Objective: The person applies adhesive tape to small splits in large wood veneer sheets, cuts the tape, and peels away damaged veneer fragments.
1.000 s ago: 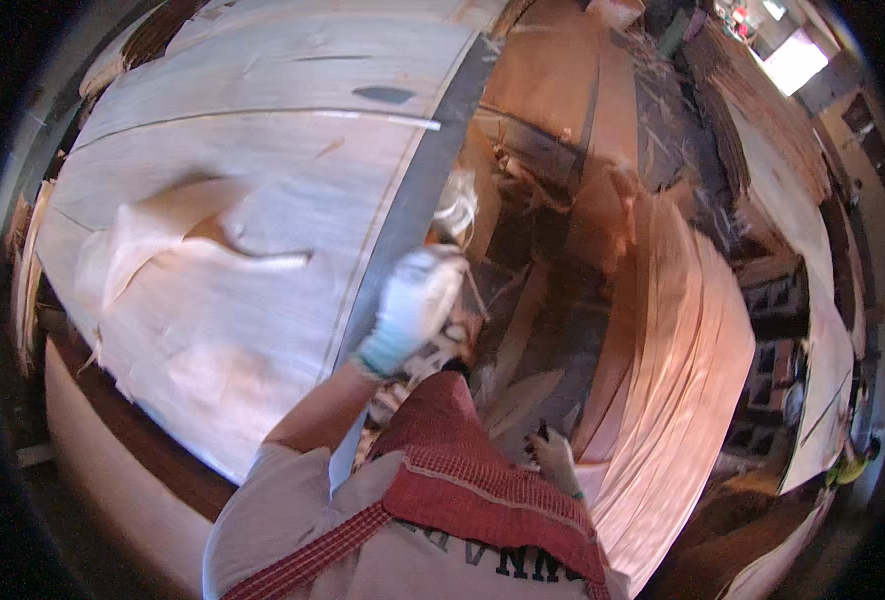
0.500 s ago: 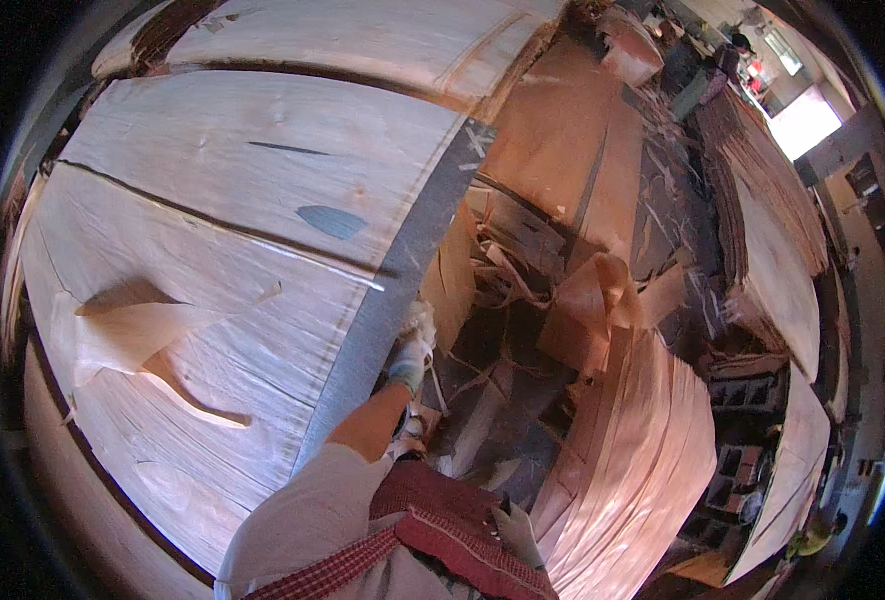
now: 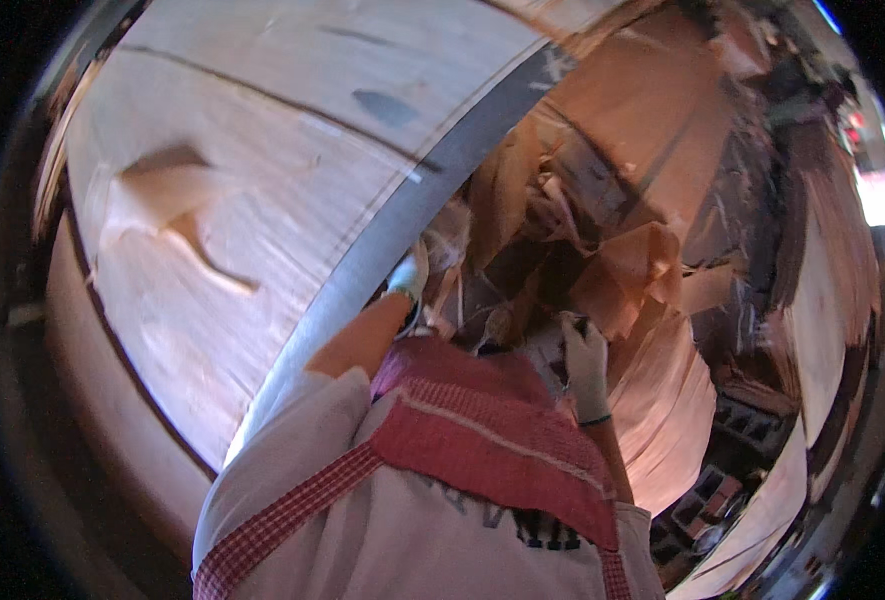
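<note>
My left hand (image 3: 412, 272), in a white glove, reaches down beside the grey edge strip (image 3: 362, 245) of a broad, pale wood veneer sheet (image 3: 202, 130). Just beyond its fingers is a crumpled, whitish, see-through bundle (image 3: 449, 235); blur hides whether the fingers grip it. My right hand (image 3: 586, 362), also gloved in white, is raised in front of my red apron (image 3: 502, 440). Its fingers are closed around something small and dark at the fingertips, too blurred to name. A bent brown veneer piece (image 3: 627, 275) lies just past this hand.
A curled veneer scrap (image 3: 167, 190) rests on the pale sheet at left. Rippled veneer sheets (image 3: 667, 410) stand at my right. Brown sheets (image 3: 652, 100) and torn strips (image 3: 557, 205) fill the space ahead. A tall veneer stack (image 3: 822, 250) rises at the far right.
The view has swung, so the veneer sheets sit higher and further right. My right hand has come up from beside the apron to in front of it. My left hand stays by the edge strip.
</note>
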Available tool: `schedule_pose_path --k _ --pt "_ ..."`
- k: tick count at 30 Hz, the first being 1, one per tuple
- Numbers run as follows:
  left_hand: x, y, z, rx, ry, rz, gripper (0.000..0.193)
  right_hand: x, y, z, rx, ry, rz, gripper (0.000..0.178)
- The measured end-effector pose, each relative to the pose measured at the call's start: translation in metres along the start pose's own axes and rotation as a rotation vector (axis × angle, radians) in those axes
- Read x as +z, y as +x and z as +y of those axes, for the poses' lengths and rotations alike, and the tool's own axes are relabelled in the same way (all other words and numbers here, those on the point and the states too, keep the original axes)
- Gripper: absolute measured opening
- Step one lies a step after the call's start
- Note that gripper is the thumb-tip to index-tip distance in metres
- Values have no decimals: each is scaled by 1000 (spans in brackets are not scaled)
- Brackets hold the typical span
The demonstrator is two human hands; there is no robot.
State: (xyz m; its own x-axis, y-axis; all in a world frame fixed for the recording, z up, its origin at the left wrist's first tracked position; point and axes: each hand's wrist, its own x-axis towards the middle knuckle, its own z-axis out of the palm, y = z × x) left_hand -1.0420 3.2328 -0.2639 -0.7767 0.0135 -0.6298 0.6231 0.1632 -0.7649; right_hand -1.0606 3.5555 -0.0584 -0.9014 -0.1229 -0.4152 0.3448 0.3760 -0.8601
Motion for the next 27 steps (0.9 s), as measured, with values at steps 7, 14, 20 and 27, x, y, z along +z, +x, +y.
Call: schedule_pose_path --k 7,14,20,27 --pt "-16 30 15 -746 -1575 271 51 -74 43 72 252 125 -129 21" --pt "0 29 37 -722 -1602 314 43 -49 84 51 227 -224 -339 30" --pt "3 49 13 -656 -1643 103 39 -8 113 -8 276 94 -415 33" --pt "34 75 12 -659 -1756 65 30 -26 119 16 138 -378 -528 29"
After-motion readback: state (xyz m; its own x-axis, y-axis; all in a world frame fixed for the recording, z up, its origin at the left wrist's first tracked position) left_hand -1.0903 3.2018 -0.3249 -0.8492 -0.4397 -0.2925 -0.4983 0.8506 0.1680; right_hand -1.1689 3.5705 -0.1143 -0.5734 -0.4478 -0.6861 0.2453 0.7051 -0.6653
